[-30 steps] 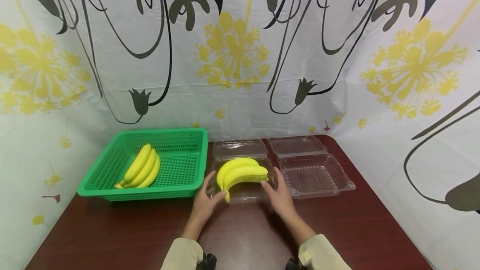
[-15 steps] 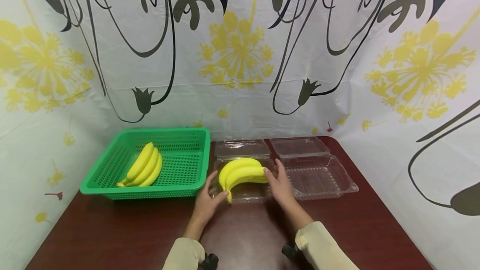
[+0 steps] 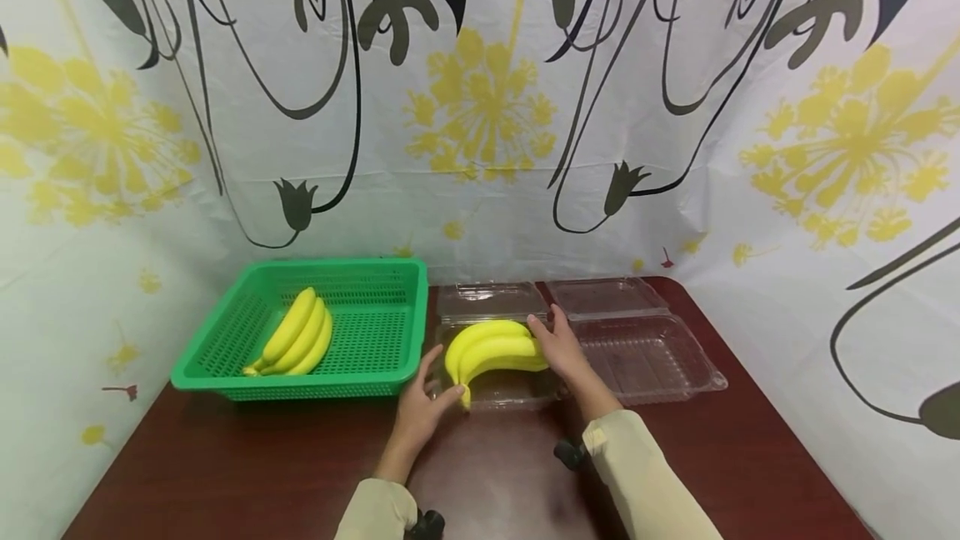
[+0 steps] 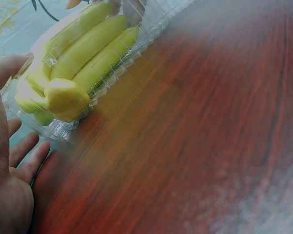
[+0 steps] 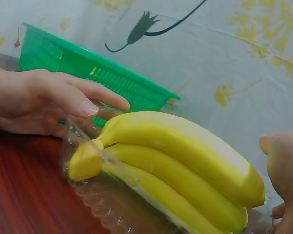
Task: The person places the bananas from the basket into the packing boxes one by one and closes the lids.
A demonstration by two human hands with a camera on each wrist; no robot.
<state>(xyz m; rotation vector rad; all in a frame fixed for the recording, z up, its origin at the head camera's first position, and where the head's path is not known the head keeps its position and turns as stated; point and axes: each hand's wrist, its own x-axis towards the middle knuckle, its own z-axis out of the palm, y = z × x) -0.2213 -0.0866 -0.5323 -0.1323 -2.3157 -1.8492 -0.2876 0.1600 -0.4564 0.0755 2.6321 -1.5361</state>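
A bunch of yellow bananas (image 3: 491, 350) lies in a clear plastic clamshell box (image 3: 510, 394), its stem toward the near left corner. My left hand (image 3: 418, 408) rests at the left wall of the box, fingers spread along the outside and thumb close by the stem. On the right side, my right hand (image 3: 562, 354) reaches to the far right part of the box, thumb near the banana tips. In the left wrist view the bananas (image 4: 95, 46) show through the ridged wall, and the left fingers (image 4: 31, 163) are extended beside it.
A green basket (image 3: 375, 340) holding another banana bunch (image 3: 296, 340) stands at the left. Two raised clear lids (image 3: 493, 301) lie back toward the patterned cloth wall (image 3: 480, 215). To the right sits a second clear box (image 3: 652, 361).
My right hand has slid away from me along the right side, from the banana tips toward the box's far corner. The left hand stays at the left wall.
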